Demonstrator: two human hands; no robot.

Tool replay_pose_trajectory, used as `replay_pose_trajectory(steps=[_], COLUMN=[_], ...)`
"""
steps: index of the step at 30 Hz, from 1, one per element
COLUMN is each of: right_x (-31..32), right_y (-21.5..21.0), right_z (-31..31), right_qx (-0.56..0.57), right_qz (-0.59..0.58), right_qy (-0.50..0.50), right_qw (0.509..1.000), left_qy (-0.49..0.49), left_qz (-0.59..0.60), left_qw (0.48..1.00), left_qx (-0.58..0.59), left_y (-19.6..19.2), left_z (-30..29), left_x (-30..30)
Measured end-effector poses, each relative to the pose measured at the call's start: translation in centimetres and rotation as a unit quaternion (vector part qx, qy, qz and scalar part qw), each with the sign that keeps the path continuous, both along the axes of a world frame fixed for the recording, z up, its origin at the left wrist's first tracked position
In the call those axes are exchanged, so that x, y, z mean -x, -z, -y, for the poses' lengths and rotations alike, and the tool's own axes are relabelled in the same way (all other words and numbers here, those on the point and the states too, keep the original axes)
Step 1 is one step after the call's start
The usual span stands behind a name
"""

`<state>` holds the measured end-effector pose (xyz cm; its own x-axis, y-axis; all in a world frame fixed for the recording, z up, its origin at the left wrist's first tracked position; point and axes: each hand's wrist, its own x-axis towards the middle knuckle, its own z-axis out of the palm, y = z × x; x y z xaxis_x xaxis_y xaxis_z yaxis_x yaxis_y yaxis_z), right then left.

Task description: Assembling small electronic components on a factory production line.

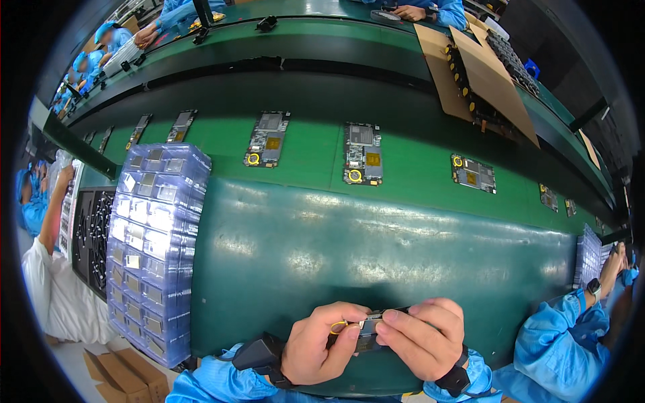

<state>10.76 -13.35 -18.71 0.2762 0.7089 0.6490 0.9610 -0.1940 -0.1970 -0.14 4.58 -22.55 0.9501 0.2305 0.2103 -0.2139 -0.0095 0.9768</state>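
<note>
A small circuit board (368,328) is held between my two hands, low over the near edge of the dark green table (282,248). My left hand (316,346) pinches its left end, close to a round part ringed in yellow. Bent around the other end are the fingers of my right hand (426,338), with the thumb and fingertips pressing on the board's face. Much of the board is hidden by my fingers. A dark band with a black block sits on my left wrist, and another dark band on my right.
Several circuit boards (363,154) lie along a green strip beyond the table. Clear plastic trays (151,248) of silvery square parts stand on my left. Cardboard with black pieces (494,84) leans at the far right. A co-worker's blue sleeve (561,336) is close on my right.
</note>
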Motion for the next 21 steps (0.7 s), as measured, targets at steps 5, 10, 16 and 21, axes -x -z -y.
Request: replay_pose_trajectory(steps=[5,10,16,21], right_x=[0.1,0.4,-0.4,0.1], right_y=[0.6,-0.5,0.9,2.5], right_z=[-0.2,-1.5,-1.0,-0.9], right_qx=[0.014,-0.132,-0.024,-0.079], right_qz=[0.000,-0.481,-0.516,-0.616], right_qy=[0.026,0.104,0.025,0.039], right_qw=[1.000,0.860,0.856,0.783], left_qy=[-0.007,0.002,0.037,0.055], left_qz=[-0.009,0.019,-0.193,-0.196], left_qw=[1.000,0.998,0.977,0.970], left_qx=[0.011,-0.067,0.079,0.130], left_y=[0.1,-0.3,-1.0,-1.1], left_z=[-0.3,-0.6,-1.3,-1.8], left_x=[-0.1,-0.3,-1.0,-1.5])
